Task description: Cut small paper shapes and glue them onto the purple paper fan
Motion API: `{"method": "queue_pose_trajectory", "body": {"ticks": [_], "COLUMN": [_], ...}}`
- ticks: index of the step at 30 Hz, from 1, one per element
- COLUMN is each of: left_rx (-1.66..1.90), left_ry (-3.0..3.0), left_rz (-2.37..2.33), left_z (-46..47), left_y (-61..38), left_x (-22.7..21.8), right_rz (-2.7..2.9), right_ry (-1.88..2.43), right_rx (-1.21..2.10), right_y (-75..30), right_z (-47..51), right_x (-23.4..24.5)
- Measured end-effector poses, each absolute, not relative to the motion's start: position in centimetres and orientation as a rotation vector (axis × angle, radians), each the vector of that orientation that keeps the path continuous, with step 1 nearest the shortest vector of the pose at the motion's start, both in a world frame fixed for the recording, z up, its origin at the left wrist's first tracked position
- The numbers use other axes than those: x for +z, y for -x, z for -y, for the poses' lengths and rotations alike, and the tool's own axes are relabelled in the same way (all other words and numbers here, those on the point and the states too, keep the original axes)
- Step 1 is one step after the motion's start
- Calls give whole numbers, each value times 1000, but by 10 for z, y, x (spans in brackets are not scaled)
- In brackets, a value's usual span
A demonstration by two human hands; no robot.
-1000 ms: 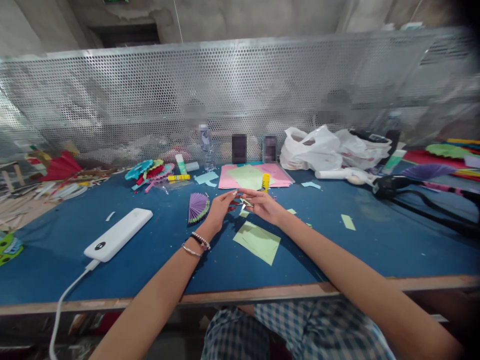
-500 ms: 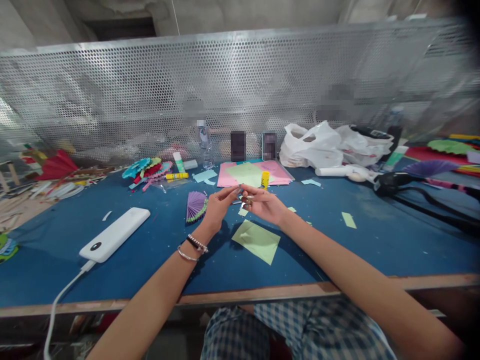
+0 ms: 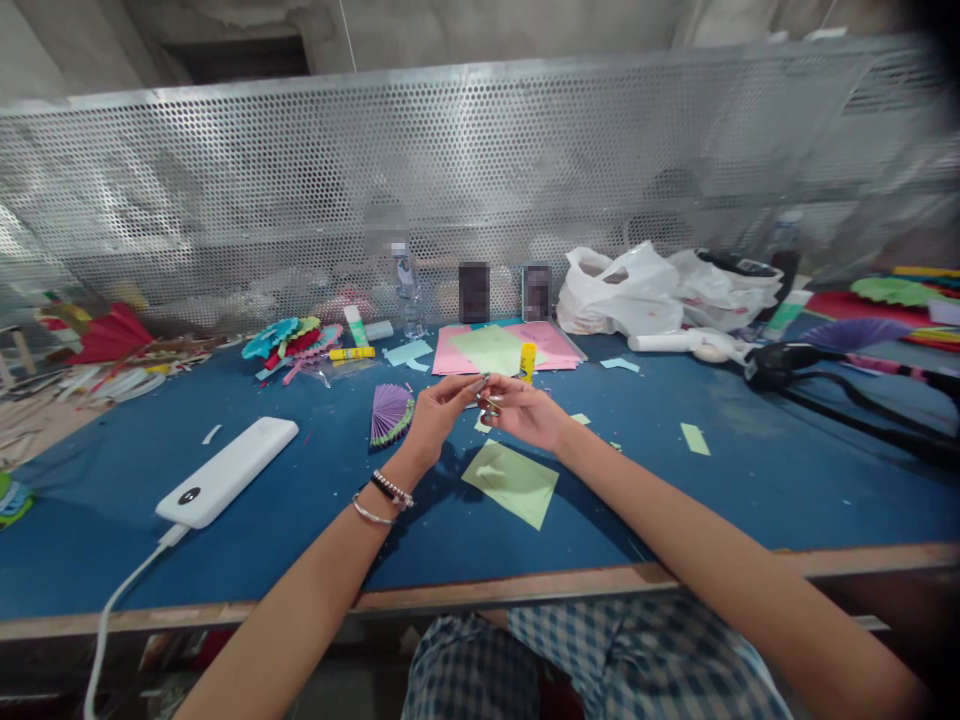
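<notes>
My left hand (image 3: 441, 412) and my right hand (image 3: 525, 410) meet fingertip to fingertip above the middle of the table. Both are closed in a pinch; whatever lies between the fingers is too small and covered to name. Below them rests a light green paper sheet (image 3: 511, 484), slightly creased. A purple pleated paper fan (image 3: 391, 415) with a green-trimmed edge lies just left of my left hand. Behind my right hand stands a yellow glue stick (image 3: 528, 362). Small green paper scraps (image 3: 580, 419) are scattered close by.
A white power bank (image 3: 229, 473) with a cable lies at left. Pink paper sheets (image 3: 450, 352) lie at the back, before two upright dark screens. White plastic bags (image 3: 622, 290) and a black strap (image 3: 840, 398) occupy the right. A perforated metal panel (image 3: 480, 160) closes off the back.
My hands stay pinched together at nearly the same spot, with the fingers shifting slightly. The whole view has moved a little; the things on the table lie as before.
</notes>
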State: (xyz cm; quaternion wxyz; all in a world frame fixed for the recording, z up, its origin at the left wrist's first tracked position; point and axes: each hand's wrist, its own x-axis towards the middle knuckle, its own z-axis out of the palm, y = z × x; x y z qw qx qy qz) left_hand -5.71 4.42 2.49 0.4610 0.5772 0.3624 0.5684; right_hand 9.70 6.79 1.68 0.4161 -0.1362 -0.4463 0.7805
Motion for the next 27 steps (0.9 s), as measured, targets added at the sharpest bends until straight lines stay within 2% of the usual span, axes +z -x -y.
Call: {"method": "queue_pose_trajectory", "body": {"ticks": [17, 20, 27], "left_rx": [1375, 1396, 1332], "left_ry": [-1438, -1392, -1194], "left_rz": [-909, -997, -1209], "left_z": [-44, -48, -60], "left_y": [57, 58, 64], "left_x": [25, 22, 12], "right_rz": [1188, 1188, 1348], "right_ry": [351, 432, 644], "right_rx": [1903, 1713, 988], "right_y": [-95, -90, -85], "right_z": [-67, -68, -70], "right_x": [15, 13, 11]}}
